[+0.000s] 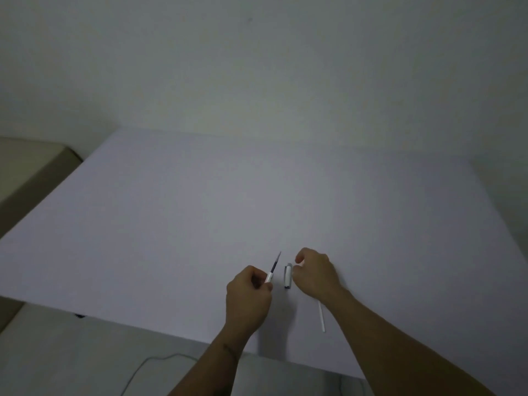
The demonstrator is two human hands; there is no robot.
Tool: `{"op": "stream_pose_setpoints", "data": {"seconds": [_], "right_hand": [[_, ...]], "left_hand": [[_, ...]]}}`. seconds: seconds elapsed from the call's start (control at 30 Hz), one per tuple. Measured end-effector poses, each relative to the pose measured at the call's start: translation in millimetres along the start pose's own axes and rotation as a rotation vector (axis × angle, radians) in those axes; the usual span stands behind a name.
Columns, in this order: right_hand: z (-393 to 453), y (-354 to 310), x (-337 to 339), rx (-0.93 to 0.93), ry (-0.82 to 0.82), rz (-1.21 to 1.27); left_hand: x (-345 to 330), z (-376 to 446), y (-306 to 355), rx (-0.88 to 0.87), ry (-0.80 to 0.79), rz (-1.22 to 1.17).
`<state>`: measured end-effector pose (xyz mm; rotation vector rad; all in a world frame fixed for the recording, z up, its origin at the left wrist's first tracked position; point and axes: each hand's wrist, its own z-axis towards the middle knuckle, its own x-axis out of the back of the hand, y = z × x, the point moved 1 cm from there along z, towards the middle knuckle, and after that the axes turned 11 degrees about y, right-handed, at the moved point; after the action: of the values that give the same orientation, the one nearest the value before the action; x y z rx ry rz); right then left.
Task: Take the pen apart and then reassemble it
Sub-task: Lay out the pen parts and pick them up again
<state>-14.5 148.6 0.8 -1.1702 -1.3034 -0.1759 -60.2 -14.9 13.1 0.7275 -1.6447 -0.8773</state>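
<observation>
My left hand [251, 290] grips a thin pen refill [273, 268] at its white lower end, and the dark tip points up and away from me. A short white pen cap [288, 277] lies on the white table [171, 224] between my hands. My right hand [315, 274] hovers just to the right of the cap. Its thumb and forefinger are curled but apart, with nothing seen between them. A slim white pen barrel [322, 317] lies on the table, partly hidden under my right wrist.
The table's near edge [143, 328] runs diagonally below my forearms. A thin cable [148, 364] lies on the floor under it. A beige piece of furniture [31, 172] stands at the left, and a plain wall [257, 67] is behind the table.
</observation>
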Motion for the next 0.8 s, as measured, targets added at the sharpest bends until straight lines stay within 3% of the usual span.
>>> {"op": "stream_pose_setpoints", "data": {"seconds": [0.1, 0.17, 0.6, 0.8], "right_hand": [[-8, -6, 15, -0.289, -0.143, 0.535], [-14, -7, 26, -0.411, -0.234, 0.739], [-18, 15, 93, -0.381, -0.014, 0.849], [-12, 26, 105, -0.496, -0.123, 1.04]], "left_hand": [[-5, -2, 13, -0.022, -0.007, -0.007], [-10, -4, 24, -0.045, -0.006, -0.02], [-49, -28, 71, -0.154, -0.067, -0.036], [-59, -32, 79, -0.176, -0.052, -0.053]]}}
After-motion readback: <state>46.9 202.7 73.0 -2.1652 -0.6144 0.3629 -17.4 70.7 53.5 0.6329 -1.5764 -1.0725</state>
